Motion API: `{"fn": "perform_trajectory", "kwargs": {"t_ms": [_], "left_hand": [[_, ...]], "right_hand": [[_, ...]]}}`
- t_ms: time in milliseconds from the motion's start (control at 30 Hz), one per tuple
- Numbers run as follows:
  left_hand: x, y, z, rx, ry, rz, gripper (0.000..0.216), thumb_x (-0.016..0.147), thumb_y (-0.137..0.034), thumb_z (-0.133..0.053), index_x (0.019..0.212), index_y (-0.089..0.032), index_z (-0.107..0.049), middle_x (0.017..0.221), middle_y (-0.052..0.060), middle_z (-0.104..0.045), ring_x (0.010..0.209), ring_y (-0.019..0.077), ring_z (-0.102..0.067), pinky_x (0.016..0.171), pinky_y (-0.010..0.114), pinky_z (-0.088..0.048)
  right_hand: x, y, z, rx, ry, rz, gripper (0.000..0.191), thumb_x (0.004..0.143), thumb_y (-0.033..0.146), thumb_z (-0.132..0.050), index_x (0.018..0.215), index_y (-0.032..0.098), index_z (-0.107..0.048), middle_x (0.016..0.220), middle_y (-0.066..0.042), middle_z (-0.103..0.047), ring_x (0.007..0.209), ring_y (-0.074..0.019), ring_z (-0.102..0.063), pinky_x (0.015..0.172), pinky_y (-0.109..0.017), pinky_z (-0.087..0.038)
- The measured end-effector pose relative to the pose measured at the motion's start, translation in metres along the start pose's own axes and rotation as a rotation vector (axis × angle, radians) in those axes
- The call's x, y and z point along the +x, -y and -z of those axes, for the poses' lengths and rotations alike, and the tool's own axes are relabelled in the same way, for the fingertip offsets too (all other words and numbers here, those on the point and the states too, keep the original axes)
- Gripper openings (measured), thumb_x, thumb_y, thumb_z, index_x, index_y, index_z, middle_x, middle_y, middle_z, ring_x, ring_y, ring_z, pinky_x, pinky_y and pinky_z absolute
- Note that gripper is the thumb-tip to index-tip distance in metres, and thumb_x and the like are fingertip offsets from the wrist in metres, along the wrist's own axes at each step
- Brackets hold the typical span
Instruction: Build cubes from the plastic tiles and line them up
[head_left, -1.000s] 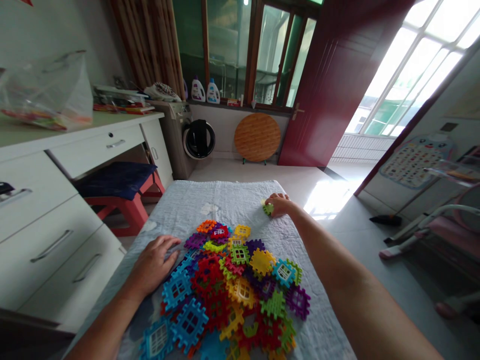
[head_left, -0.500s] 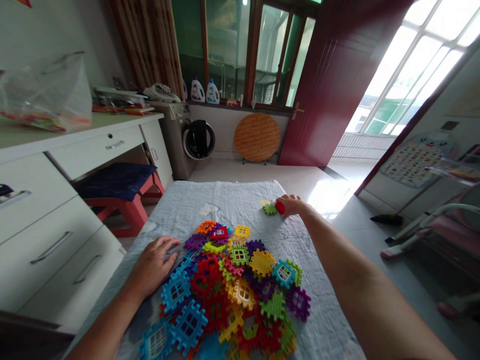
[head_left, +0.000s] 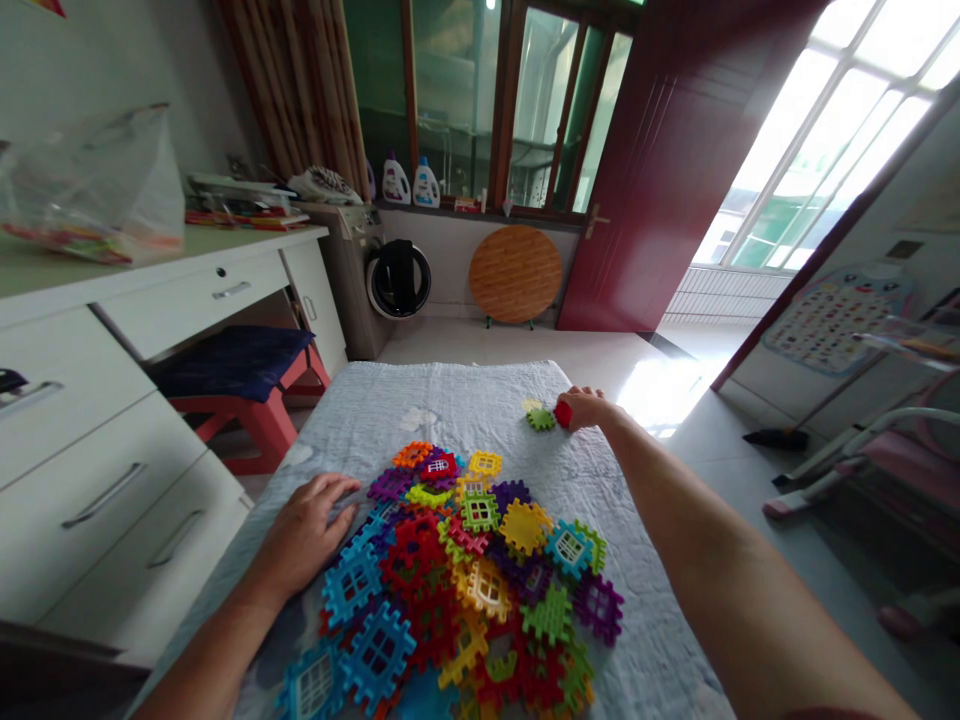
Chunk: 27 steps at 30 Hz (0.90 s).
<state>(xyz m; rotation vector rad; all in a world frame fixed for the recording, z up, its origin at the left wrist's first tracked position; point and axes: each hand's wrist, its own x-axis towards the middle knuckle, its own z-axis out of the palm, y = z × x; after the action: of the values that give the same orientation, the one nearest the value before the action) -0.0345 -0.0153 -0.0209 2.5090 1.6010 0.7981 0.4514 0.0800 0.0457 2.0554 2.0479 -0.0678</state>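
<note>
At the far right of the cloth-covered table [head_left: 465, 395], my right hand [head_left: 585, 408] is closed on a red plastic piece [head_left: 563, 413]. A green toothed building piece [head_left: 540, 419] lies just left of it, with a pale yellow patch or piece behind. My left hand [head_left: 319, 520] rests open and flat on the cloth, left of the pile. That pile holds several interlocking building pieces, among them a blue window piece [head_left: 379, 655], a yellow piece [head_left: 525, 526], a purple piece [head_left: 598, 606] and a green window piece [head_left: 480, 511]. Many pieces overlap and partly hide one another.
On the left stand a white desk [head_left: 187, 275] with drawers and a red stool [head_left: 259, 420] with a dark seat. A washing machine [head_left: 352, 290] and a round wooden board [head_left: 515, 275] are at the back. A pink-and-white chair [head_left: 900, 470] stands right.
The red piece has shifted very slightly to the right with my right hand, away from the green piece. My left hand and the pile have stayed in place.
</note>
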Motion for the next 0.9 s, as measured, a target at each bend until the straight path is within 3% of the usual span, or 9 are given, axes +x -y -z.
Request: {"fn": "perform_trajectory", "kwargs": {"t_ms": [667, 900], "left_hand": [[-0.001, 0.000, 0.000, -0.002, 0.013, 0.004, 0.029, 0.085, -0.036, -0.047, 0.103, -0.020, -0.064, 0.107, 0.009, -0.063, 0.103, 0.0255, -0.058, 0.093, 0.039, -0.046], [-0.002, 0.001, 0.000, -0.004, 0.020, 0.009, 0.030, 0.085, -0.036, -0.046, 0.104, -0.020, -0.064, 0.107, 0.009, -0.062, 0.104, 0.0254, -0.058, 0.094, 0.039, -0.046]], "right_hand": [[0.002, 0.007, 0.007, -0.057, 0.060, 0.000, 0.057, 0.057, 0.025, -0.077, 0.112, 0.021, -0.059, 0.128, -0.013, -0.049, 0.114, -0.0365, -0.044, 0.094, -0.055, -0.034], [0.001, 0.004, 0.011, -0.052, 0.049, -0.006, 0.072, 0.057, 0.027, -0.076, 0.126, 0.026, -0.053, 0.131, -0.013, -0.048, 0.116, -0.0360, -0.043, 0.097, -0.055, -0.030]]}}
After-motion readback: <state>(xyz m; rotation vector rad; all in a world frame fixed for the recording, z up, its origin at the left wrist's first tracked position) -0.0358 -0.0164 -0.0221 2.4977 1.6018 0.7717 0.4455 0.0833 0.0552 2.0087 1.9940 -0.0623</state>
